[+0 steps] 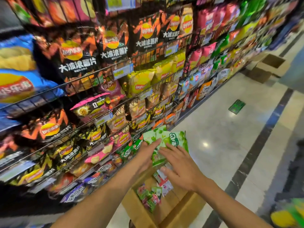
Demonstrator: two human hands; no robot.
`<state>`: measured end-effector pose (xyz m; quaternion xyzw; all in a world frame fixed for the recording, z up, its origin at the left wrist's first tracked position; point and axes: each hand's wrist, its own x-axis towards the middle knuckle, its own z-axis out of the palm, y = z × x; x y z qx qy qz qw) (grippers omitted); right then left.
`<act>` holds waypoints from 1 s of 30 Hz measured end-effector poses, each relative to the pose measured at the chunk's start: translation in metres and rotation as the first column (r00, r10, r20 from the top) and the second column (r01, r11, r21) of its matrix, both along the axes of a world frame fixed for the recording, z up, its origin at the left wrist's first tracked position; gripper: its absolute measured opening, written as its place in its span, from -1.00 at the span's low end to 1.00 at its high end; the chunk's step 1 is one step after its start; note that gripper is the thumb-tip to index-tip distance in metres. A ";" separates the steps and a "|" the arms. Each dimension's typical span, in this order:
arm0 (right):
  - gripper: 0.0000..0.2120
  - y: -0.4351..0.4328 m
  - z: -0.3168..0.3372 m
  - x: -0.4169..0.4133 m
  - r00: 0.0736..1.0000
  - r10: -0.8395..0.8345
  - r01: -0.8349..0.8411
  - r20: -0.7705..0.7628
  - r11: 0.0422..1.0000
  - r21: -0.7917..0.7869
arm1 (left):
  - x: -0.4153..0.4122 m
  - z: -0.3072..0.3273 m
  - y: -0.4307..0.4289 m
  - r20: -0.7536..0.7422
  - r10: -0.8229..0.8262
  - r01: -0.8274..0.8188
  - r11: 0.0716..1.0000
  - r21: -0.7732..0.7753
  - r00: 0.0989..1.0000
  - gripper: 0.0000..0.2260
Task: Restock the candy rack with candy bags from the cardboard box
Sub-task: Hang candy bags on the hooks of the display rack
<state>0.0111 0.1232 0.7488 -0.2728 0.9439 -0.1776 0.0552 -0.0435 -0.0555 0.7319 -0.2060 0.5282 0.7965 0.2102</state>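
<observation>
1. Stack of pale green plastic candy bags [172,139] sandwiched between left hand [147,153] and right hand [182,170], fingers flat, not curled.
2. Held above open brown cardboard box [181,209], near black wire rack [32,100].
3. Risk: flat press only, slick bags may slide out.

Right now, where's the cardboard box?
The cardboard box sits bottom centre in head view, on the floor beside the rack, beneath the left hand, right hand and green candy bags.
</observation>
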 end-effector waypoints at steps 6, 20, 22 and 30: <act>-0.67 0.019 0.026 0.005 0.982 -0.097 0.046 -0.160 0.954 -0.295 | 0.027 0.016 -0.007 -0.051 -0.023 0.013 0.983 -0.185 0.998 -0.21; -0.10 0.016 0.097 0.044 0.997 -0.070 0.069 -0.029 0.997 -0.044 | 0.150 0.081 -0.020 -0.220 0.022 -0.090 0.949 -0.302 0.975 -0.39; -0.14 0.007 0.105 0.053 0.999 -0.030 0.029 -0.036 0.999 -0.039 | 0.165 0.087 -0.025 -0.231 0.038 -0.116 0.935 -0.335 0.972 -0.56; -0.68 -0.038 0.129 0.067 0.989 0.047 -0.028 0.138 0.990 -0.139 | 0.224 0.101 -0.083 -0.298 0.182 -0.295 0.869 -0.397 0.937 0.00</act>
